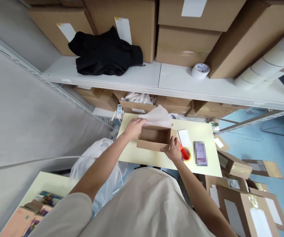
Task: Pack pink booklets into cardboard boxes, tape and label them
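Observation:
A small open cardboard box (153, 145) sits on the pale yellow table (154, 160), and its visible inside is bare brown card. My left hand (135, 127) is at the box's back left corner, with its fingers closed on the edge of a thin white packing sheet (158, 116). That sheet stands up over the back of the box. At the right end, my right hand (173, 150) grips the box wall, thumb on the front and fingers over the side. Just beside this hand lies a red tape dispenser (184, 152) with a yellow-rimmed roll.
A white card (184, 137) and a blurred purple item (200, 153) lie on the table's right. Behind runs a shelf (147, 79) with large cartons, a black garment (107, 52) and a tape roll (200, 70). Cardboard boxes (245, 204) crowd the floor at right; plastic wrap (95, 154) hangs left.

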Demonstrator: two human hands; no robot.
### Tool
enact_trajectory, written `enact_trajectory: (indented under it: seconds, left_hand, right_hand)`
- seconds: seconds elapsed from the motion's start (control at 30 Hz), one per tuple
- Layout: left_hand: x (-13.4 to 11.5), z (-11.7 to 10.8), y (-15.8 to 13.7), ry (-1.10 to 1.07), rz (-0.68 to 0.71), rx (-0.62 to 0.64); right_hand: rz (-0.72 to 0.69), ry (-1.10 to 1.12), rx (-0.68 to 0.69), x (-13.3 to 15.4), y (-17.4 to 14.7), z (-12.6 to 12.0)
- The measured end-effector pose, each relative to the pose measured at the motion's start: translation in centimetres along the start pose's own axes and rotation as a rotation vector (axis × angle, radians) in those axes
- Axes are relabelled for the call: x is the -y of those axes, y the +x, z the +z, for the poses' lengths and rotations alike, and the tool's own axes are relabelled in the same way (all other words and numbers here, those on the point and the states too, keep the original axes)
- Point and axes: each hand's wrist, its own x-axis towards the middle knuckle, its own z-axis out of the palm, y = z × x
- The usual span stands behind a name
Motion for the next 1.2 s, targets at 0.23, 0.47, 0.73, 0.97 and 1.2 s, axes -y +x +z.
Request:
enact_trajectory:
  seconds: [0.23, 0.47, 0.73, 0.97, 1.2]
  left_hand:
    - [-1.5, 6.5, 1.2, -0.138, -0.136, 0.384]
    - [-2.3, 7.4, 0.7, -0.114, -0.180, 0.245]
    - [-1.4, 8.2, -6.8, -0.571, -0.870, -0.390]
    - [0.0, 8.5, -8.6, -0.629, -0.379, 0.020]
    - [1.5, 8.5, -8.9, -0.331, -0.149, 0.150]
  right_hand:
    - [-0.016, 0.007, 0.042, -0.2, 0.2, -1.1]
    - [-0.128, 0.150, 0.013, -2.0, 0.7, -1.0]
    - [-0.238, 0.704, -0.118, -3.8, 2.6, -1.5]
    - [-0.751, 0.328, 0.103, -5.4, 3.9, -2.5]
    - [-0.814, 0.113, 0.104, -5.0, 4.1, -2.9]
